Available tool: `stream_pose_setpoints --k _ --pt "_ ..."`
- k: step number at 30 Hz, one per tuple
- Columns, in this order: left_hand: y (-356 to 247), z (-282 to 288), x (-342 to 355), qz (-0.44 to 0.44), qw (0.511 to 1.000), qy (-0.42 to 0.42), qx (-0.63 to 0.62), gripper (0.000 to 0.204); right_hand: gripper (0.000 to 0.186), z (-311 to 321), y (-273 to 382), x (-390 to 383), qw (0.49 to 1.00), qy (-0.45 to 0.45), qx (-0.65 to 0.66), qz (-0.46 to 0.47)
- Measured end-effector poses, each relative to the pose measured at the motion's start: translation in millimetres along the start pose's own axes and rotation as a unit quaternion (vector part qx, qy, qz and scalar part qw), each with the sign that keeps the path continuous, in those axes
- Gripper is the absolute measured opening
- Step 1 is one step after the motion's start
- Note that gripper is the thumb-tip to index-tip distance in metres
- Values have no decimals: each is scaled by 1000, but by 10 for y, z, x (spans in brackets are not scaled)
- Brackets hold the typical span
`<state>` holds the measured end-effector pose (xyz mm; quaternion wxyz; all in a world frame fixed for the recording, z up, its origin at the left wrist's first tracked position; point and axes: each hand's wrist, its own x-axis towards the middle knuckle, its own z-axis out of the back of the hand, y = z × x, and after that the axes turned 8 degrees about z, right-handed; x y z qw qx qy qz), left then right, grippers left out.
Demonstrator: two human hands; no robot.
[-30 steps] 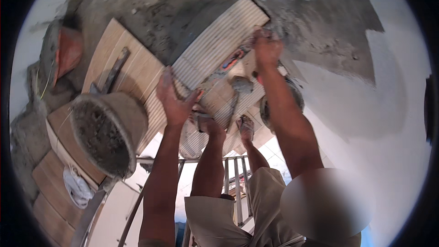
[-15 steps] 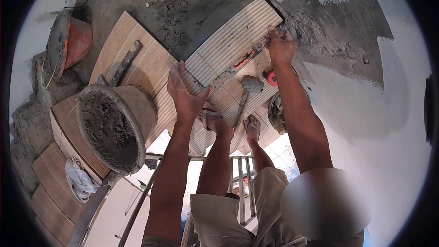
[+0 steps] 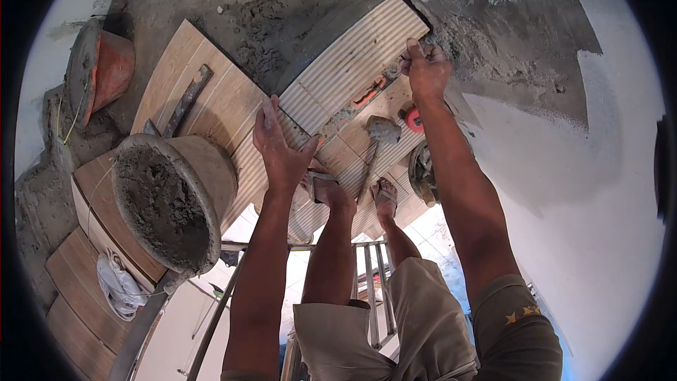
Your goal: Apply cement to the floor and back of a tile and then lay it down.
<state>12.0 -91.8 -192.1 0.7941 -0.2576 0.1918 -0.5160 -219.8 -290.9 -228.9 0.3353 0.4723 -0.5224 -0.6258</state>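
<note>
A cream ribbed tile point(image 3: 352, 63) lies against the wet grey mortar point(image 3: 282, 42). My left hand point(image 3: 276, 144) is at its left corner, fingers stretched up and thumb spread apart. At the right end my right hand point(image 3: 427, 77) is closed, fingertips pinched near the tile's corner; whatever is between them is hidden. Along the tile's near edge runs a dirty long level-like bar point(image 3: 368, 92) with an orange-rimmed slot, between both hands. Below it lie a mallet point(image 3: 384, 129) with a crusted head and a red tape measure point(image 3: 414, 120).
A big tub point(image 3: 224, 176) of mortar stands at left on wood-look tiles point(image 3: 236, 92), beside a dark flat metal tool point(image 3: 189, 101). An orange bucket point(image 3: 116, 67) is tipped farther back. A dark bucket point(image 3: 422, 173) stands near my feet. At right rises a partly mortared wall point(image 3: 557, 148); a metal railing point(image 3: 370, 268) is below.
The view has shifted slightly, and the scene sits a little farther left. Both hands keep their places by the tile. My right sleeve shows where a blurred round patch was.
</note>
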Motion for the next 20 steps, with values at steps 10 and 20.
stream_pose_setpoints --k 10,20 --pt "-28 24 -17 -20 1000 -3 7 125 26 131 -14 38 999 42 -7 -5" --pt "-662 676 -906 208 909 293 -209 110 26 1697 -1002 -962 650 360 -610 275"
